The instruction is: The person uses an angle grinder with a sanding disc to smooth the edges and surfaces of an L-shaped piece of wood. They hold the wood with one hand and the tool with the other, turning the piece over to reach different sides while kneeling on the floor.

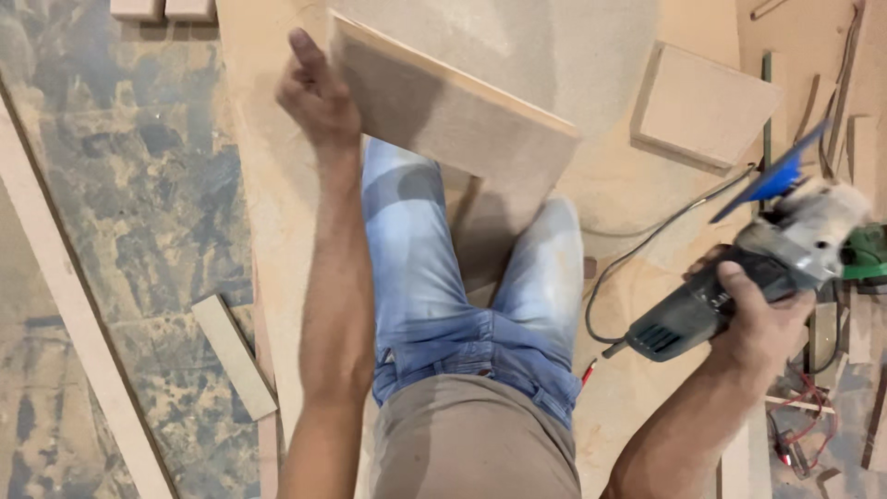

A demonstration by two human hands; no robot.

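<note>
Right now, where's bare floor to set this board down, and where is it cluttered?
Bare patches: the dusty fibreboard sheet between the held tan rectangular board and the square tan offcut, and the mottled grey floor above the small wood strip. Crowded: the far right, with scrap strips and red wires beyond the grey angle grinder.

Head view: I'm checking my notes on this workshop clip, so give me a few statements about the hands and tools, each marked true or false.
1. The left hand grips a board by its edge. True.
2. The right hand holds a hammer. False: it holds a grinder.
3. The grinder has a cord. True.
4. The board lies flat on the floor. False: it is lifted and tilted.
5. A square block lies beyond the grinder. True.
</note>
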